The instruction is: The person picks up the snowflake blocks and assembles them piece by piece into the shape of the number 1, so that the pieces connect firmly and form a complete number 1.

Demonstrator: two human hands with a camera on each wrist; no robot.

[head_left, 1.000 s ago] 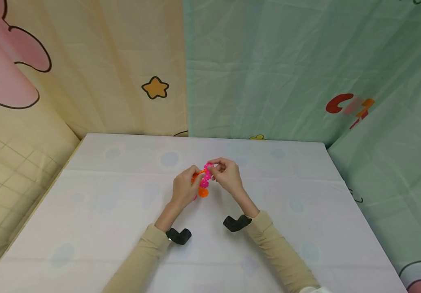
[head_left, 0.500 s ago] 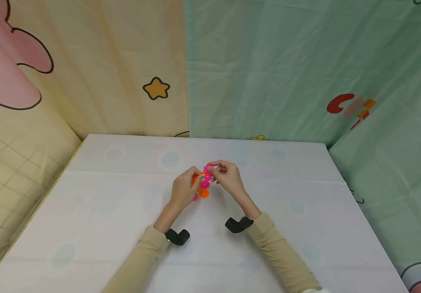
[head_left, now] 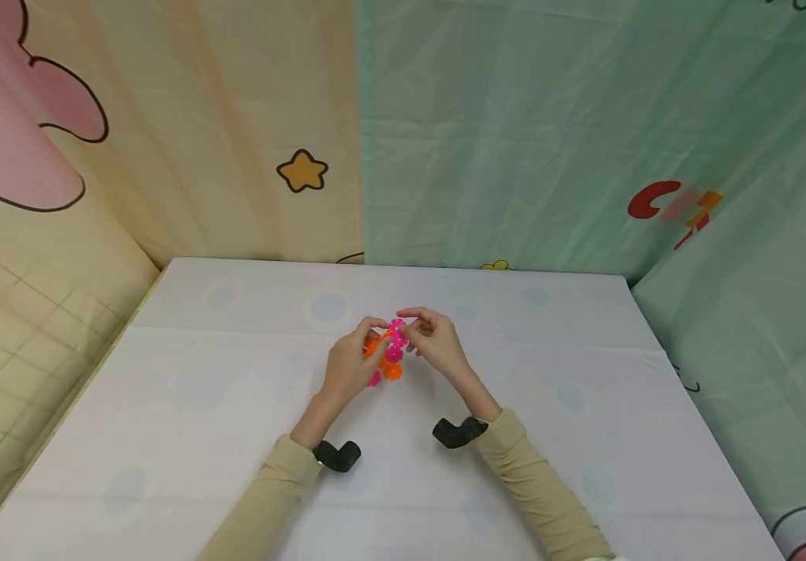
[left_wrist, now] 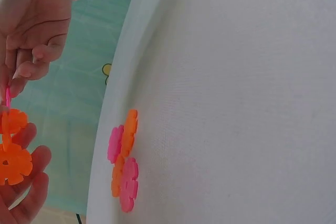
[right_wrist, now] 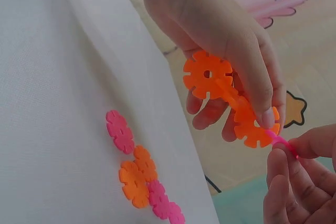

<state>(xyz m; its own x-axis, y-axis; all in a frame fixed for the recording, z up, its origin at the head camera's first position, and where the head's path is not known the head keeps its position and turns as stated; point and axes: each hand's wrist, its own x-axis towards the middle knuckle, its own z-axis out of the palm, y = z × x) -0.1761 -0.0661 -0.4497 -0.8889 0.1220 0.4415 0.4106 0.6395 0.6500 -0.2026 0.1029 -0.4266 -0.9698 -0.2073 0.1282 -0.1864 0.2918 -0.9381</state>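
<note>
Backdrop: cream cloth [head_left: 227, 86] on the left meets green cloth [head_left: 501, 132] on the right, the join running down to the far edge of a white table [head_left: 164, 436] with pale blue spots.
Orange chain: notched, flower-shaped discs joined together [right_wrist: 228, 94] — two show their faces, and an edge-on piece runs between them; it is held up off the table, near the far side.
Pink disc: edge-on in the right wrist view [right_wrist: 281, 141], touching the lower orange disc; whether it sits in a slot, I cannot tell.
Left hand: grasps the orange chain [head_left: 352, 365], thumb laid along the disc nearest the pink one, some fingers showing behind.
Right hand: pinches the pink disc between thumb and finger [head_left: 438, 343], just beside the left hand.
Loose discs: pink and orange, lying on the table beneath the hands [right_wrist: 148, 170] — a slanting line in the right wrist view, some of them overlapping.
Wrists: each bears a black mount [head_left: 336, 456].
Sleeves: beige, on both forearms [head_left: 262, 499].
Prints: an orange star on the cream [head_left: 302, 171], a pink shape at upper left [head_left: 17, 125], red and orange marks on the green.
</note>
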